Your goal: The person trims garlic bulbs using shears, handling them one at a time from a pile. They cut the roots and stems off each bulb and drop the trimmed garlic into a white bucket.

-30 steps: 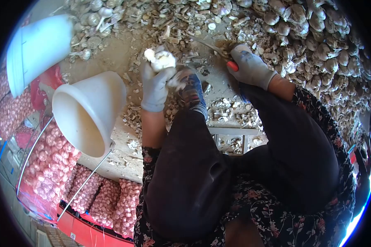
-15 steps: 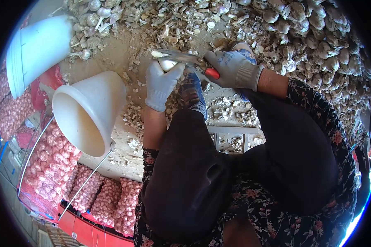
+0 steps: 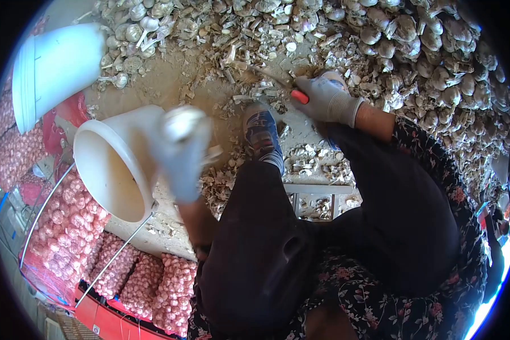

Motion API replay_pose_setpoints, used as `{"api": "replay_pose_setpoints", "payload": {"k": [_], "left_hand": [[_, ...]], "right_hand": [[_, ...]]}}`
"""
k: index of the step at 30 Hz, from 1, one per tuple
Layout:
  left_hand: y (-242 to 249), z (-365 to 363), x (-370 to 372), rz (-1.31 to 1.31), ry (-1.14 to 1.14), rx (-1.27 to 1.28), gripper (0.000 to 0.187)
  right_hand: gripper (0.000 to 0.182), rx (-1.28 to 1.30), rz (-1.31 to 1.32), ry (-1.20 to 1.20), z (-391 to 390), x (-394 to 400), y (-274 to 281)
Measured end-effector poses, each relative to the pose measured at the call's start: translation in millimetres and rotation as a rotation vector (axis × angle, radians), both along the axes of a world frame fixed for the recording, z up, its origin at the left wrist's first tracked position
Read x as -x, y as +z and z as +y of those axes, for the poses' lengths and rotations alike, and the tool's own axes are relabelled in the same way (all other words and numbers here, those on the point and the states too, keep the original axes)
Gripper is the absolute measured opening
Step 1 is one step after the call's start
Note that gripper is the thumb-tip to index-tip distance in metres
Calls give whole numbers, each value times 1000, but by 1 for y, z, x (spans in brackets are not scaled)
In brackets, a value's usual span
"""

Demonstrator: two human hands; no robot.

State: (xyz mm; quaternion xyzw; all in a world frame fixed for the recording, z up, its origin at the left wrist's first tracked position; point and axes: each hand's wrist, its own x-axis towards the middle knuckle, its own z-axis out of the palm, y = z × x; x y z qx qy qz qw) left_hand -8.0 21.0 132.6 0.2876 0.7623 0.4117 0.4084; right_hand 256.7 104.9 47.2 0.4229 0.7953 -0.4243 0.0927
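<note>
My left hand [image 3: 181, 161], gloved and smeared by motion, is beside the tilted white bucket [image 3: 110, 133]. It carries a white garlic bulb [image 3: 182, 122], also blurred, at its fingers. A short pale piece [image 3: 214, 153], perhaps a cut stem, shows just right of that hand. My right hand [image 3: 326, 97], in a grey-white glove, is closed round the red-handled pruning shears [image 3: 299, 96]. Their blades point left over the littered floor, and whether they are open is too blurred to tell. The bucket's mouth faces down and toward me.
Unpeeled garlic with stems [image 3: 436, 62] is heaped at the right and top. Trimmings [image 3: 260, 88] cover the floor between my feet. A second white bucket [image 3: 59, 71] lies at upper left. Filled net bags of garlic [image 3: 68, 226] stand at left. A metal bar [image 3: 317, 188] crosses between my legs.
My left hand has swung left and down with the garlic bulb, away from the shears toward the bucket. My right hand has shifted slightly right, still holding the shears.
</note>
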Motion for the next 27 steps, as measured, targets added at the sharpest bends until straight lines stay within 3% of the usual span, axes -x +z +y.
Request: {"api": "replay_pose_setpoints", "payload": {"k": [2,3,5,6,8,9,11,12,14,15,16,19,22,24,26,27], "left_hand": [[46,-11,61,654,101,-21,30],[66,-16,83,660,214,-45,34],[84,-27,124,935,193,87,40],[78,-27,133,935,191,86,40],[68,-16,136,1448,131,495,40],[66,-6,126,1447,130,478,40],[70,19,71,1198,386,-116,42],[34,22,77,1194,388,-104,42],[-73,46,95,644,-222,-350,32],[-62,88,32,832,-431,-234,31],[-91,115,21,822,-599,7,38],[-169,159,4,932,-667,-215,48],[-179,160,-13,1015,-727,-16,49],[-178,136,-8,817,-817,-16,48],[-166,94,7,691,-959,120,44],[-151,71,17,683,-1032,301,42]], "right_hand": [[33,-79,-46,-13,2,-13,-17],[32,-160,-92,-27,5,-16,-22],[31,-144,-162,3,22,-13,-19],[31,-116,-199,28,34,-9,-25],[32,-166,-192,64,58,3,-29],[32,-176,-195,53,72,12,-28],[33,-48,-355,28,91,26,-27],[33,-118,-334,4,95,25,-51],[33,-102,-366,-3,97,31,-56],[34,-81,-399,-21,99,33,-57],[34,-85,-405,-16,101,35,-59],[35,-60,-416,-117,93,34,-65],[33,50,-380,-102,89,42,-68],[31,159,-339,-24,65,44,-69],[31,164,-306,45,40,43,-58],[30,137,-256,224,30,43,-48]]}}
